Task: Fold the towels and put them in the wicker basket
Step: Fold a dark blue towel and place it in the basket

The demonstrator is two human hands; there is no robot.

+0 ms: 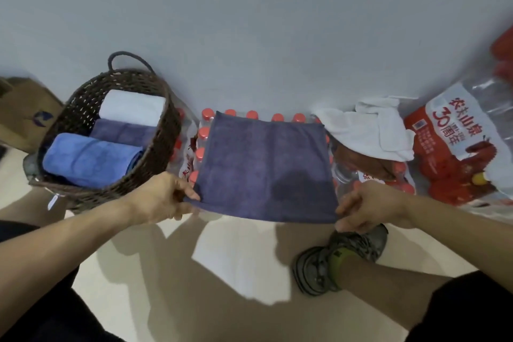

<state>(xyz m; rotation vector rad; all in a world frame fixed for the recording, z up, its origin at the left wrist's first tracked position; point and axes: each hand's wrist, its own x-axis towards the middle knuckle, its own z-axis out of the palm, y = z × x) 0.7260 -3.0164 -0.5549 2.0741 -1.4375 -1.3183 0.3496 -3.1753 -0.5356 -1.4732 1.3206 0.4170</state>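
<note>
A brown wicker basket (105, 130) sits on the left with three folded towels inside: white, purple and blue. The left hand (163, 197) pinches the near left corner of a dark purple towel (263, 166). The right hand (366, 205) pinches its near right corner. The towel lies spread over water bottles (205, 130) by the wall. A crumpled white towel (372, 130) lies to its right.

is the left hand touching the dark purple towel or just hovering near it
Touching. The head view shows the left hand pinching the near left corner of the dark purple towel, thumb on top of the fabric, with no gap.
</note>
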